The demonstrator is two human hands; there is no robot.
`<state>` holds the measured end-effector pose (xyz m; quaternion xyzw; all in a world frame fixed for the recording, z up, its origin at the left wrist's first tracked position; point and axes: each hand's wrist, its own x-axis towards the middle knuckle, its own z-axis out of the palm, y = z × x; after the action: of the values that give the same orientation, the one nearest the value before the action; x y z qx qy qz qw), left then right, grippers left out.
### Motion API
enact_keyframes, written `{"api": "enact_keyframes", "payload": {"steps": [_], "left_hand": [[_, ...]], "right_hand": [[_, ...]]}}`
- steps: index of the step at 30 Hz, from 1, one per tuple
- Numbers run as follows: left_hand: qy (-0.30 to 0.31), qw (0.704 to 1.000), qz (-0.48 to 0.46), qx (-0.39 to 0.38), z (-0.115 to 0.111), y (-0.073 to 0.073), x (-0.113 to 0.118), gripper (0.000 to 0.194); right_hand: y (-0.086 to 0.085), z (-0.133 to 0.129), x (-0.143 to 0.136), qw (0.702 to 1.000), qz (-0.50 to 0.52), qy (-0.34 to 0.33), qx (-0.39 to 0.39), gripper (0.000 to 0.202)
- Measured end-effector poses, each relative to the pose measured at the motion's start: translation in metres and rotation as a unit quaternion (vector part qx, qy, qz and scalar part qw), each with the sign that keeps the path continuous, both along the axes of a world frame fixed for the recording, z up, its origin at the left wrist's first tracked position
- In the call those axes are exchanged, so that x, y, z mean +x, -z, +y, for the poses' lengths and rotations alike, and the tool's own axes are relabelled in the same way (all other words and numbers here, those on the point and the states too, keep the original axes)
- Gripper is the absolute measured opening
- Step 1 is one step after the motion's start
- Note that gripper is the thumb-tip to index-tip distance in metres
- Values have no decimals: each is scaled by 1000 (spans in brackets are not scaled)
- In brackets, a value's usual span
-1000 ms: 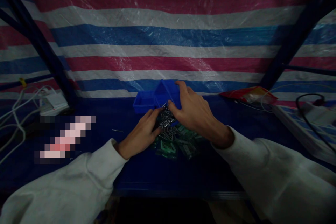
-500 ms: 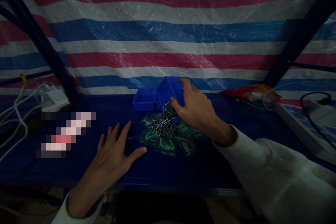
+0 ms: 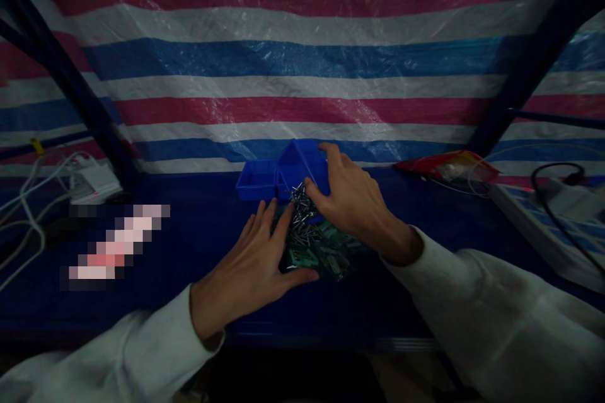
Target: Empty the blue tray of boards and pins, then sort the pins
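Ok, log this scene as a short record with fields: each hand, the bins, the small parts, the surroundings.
left hand: left hand, fingers spread at the near left edge of the pile; contact unclear
right hand: right hand, holding the tilted blue bin
second bin: upright blue bin, left of the tilted one
small parts: metal pieces, heaped at the tilted bin's mouth
under and beside the heap: green packets
surface: blue table
backdrop: striped sheet
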<state>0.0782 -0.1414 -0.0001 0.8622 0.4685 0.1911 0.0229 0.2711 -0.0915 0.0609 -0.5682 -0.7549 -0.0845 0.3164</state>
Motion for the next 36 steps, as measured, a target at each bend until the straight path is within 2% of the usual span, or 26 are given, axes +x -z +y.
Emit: {"api": "enact_keyframes", "payload": {"steps": [3,7,15,20,29,36], "left_hand": [[23,1000,2,10,12,-11,9,106],[22,999,-24,44,27,-16,20,93],[48,991,-34,120,46,-5,39,55],[73,992,-47,96,44,-2,39,46],[93,994,-30,44,40,-4,39,59],[79,997,19,4,44,-4,36,84]], "right_hand": [[-1,-1,2,1000,2,5,-2,63],[0,-1,5,1000,3,9,0,63],[3,0,8,999,-21,18,20,64],[6,1,18,999,-21,24,29,65],[8,3,38,998,-14,17,65,64],[12,3,47,995,-35,16,97,64]]}}
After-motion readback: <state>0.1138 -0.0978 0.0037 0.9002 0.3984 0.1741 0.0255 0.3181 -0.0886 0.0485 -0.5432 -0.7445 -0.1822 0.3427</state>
